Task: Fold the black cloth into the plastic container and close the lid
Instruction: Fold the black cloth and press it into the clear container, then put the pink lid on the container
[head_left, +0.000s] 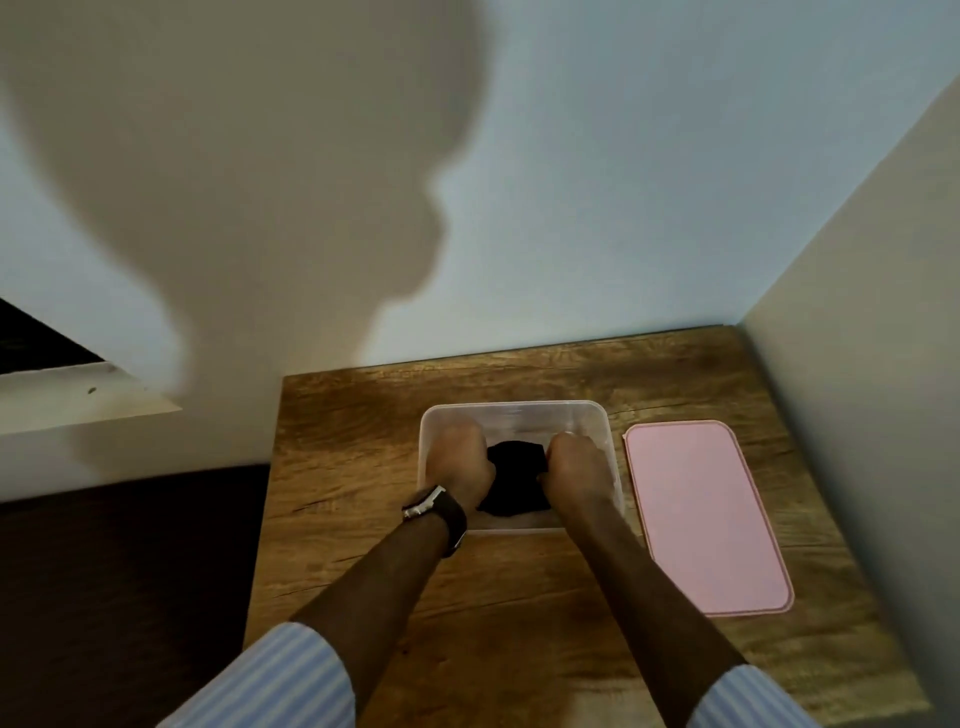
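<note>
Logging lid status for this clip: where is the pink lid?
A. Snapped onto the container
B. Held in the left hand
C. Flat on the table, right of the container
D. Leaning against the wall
C: the pink lid lies flat on the wooden table beside the clear plastic container, which is open.

The black cloth (517, 480) lay bunched inside the clear plastic container (514, 413); the pink lid (706, 519) lay flat just right of the container.

Translucent plastic container (511, 413), matt black cloth (517, 480), grainy wooden table (363, 431).
</note>
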